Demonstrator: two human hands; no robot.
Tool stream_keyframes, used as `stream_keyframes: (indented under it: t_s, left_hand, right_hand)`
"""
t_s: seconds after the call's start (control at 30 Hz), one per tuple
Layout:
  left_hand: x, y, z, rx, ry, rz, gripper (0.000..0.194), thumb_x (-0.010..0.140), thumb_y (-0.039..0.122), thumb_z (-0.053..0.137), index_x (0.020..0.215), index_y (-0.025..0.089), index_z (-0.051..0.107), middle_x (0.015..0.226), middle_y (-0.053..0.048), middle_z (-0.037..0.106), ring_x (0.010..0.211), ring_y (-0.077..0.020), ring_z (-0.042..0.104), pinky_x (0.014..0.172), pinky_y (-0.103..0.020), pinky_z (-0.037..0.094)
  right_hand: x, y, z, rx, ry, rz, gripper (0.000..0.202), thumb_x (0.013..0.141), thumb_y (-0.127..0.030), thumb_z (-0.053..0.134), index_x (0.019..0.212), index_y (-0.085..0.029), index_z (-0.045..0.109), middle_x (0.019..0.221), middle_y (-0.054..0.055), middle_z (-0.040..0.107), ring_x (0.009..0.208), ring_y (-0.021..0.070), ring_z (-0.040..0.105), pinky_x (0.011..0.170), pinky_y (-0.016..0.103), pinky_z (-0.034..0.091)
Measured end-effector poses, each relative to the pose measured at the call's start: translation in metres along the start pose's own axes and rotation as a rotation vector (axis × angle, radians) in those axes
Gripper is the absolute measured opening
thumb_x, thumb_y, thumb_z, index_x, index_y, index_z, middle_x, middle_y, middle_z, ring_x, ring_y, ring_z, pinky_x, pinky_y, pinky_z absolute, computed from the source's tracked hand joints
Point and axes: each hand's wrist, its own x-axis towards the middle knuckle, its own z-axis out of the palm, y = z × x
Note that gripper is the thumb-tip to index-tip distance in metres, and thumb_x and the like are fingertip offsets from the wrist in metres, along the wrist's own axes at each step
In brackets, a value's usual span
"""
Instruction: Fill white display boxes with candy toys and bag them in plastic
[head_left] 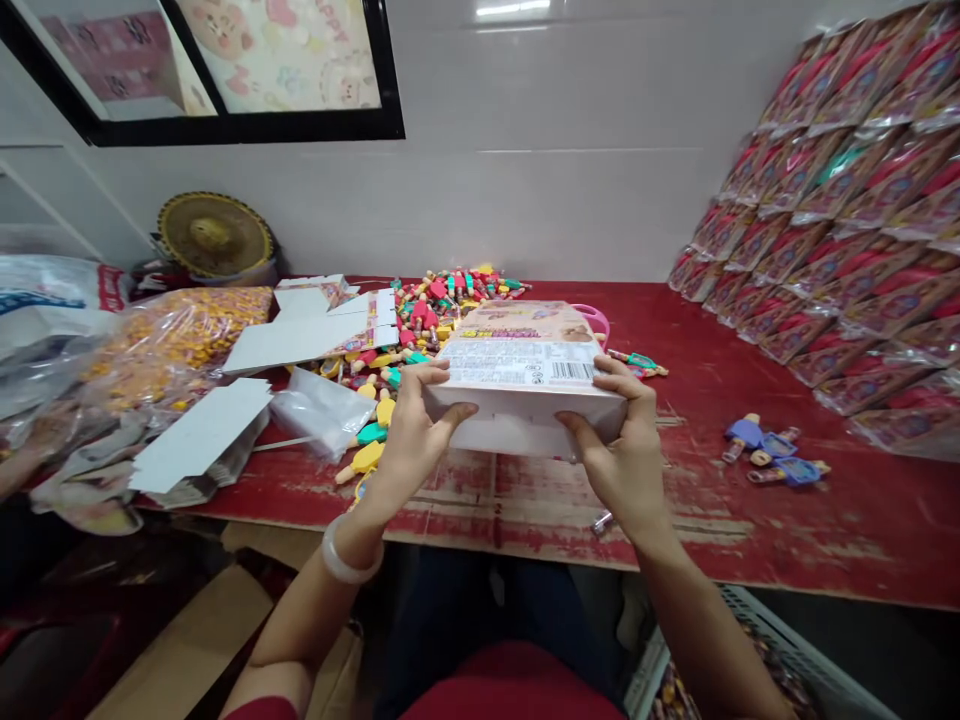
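Between my two hands is a printed cardboard box (517, 365), raised over the red table with a barcode and small text on the side turned up. My left hand (424, 415) grips its left end, thumb on the white near face and fingers on the printed side. At the right end my right hand (619, 430) holds it the same way. A pink loop (595, 322) shows behind the box. Left of and behind it lies a heap of small colourful toy-like pieces (442, 300), partly hidden by the box.
Flat white cartons (307, 335) and a stack of folded ones (202, 440) lie left, near a clear plastic bag (322, 405) and a bag of yellow pieces (187, 335). Several purple pieces (780, 455) lie right. Wrapped packages (847, 200) are piled high against the wall.
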Motion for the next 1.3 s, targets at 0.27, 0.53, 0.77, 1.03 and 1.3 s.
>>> stream_keyframes:
  t_s: [0.27,0.53,0.77,1.03,1.3]
  left_hand:
    - [-0.004,-0.001,0.011,0.135,0.089,0.118,0.04,0.084,0.032,0.083,0.108,0.024,0.052,0.119,-0.006,0.065,0.122,-0.0253,0.064,0.104,-0.043,0.051]
    - [-0.014,0.004,-0.012,-0.409,0.151,-0.052,0.074,0.083,0.065,0.074,0.144,0.032,0.046,0.147,-0.011,0.051,0.131,-0.0283,0.06,0.105,-0.041,0.056]
    - [-0.052,0.037,0.015,-0.26,0.065,-0.04,0.091,0.081,0.039,0.084,0.157,0.029,0.033,0.142,-0.012,0.057,0.129,-0.0272,0.062,0.106,-0.039,0.056]
    - [-0.036,0.02,0.007,-0.311,0.048,-0.189,0.085,0.087,0.047,0.076,0.158,0.029,0.033,0.133,-0.013,0.065,0.124,-0.0309,0.065,0.107,-0.05,0.055]
    - [-0.142,-0.057,0.123,0.408,-0.767,-0.059,0.089,0.086,0.029,0.078,0.161,0.025,0.032,0.158,-0.024,0.047,0.147,-0.0428,0.044,0.115,-0.063,0.043]
  right_hand:
    - [0.008,0.0,-0.01,-0.053,0.026,-0.024,0.035,0.092,-0.023,0.069,0.121,-0.027,0.052,0.145,0.007,0.056,0.139,0.0265,0.051,0.118,0.054,0.039]
    - [-0.006,0.019,0.002,0.386,0.19,0.166,0.04,0.083,-0.029,0.081,0.11,-0.026,0.052,0.135,0.01,0.065,0.132,0.0265,0.058,0.113,0.053,0.044]
    - [-0.081,0.064,0.066,0.579,0.117,0.478,0.033,0.083,-0.044,0.079,0.091,-0.022,0.055,0.108,0.009,0.072,0.106,0.024,0.068,0.091,0.043,0.057]
    - [-0.094,0.052,0.064,0.377,0.176,0.424,0.026,0.084,-0.04,0.08,0.089,-0.021,0.064,0.103,0.007,0.067,0.099,0.021,0.066,0.084,0.036,0.057]
    - [-0.116,0.148,0.019,0.241,0.131,0.848,0.049,0.072,-0.054,0.074,0.106,-0.019,0.063,0.112,0.013,0.071,0.103,0.028,0.067,0.091,0.049,0.057]
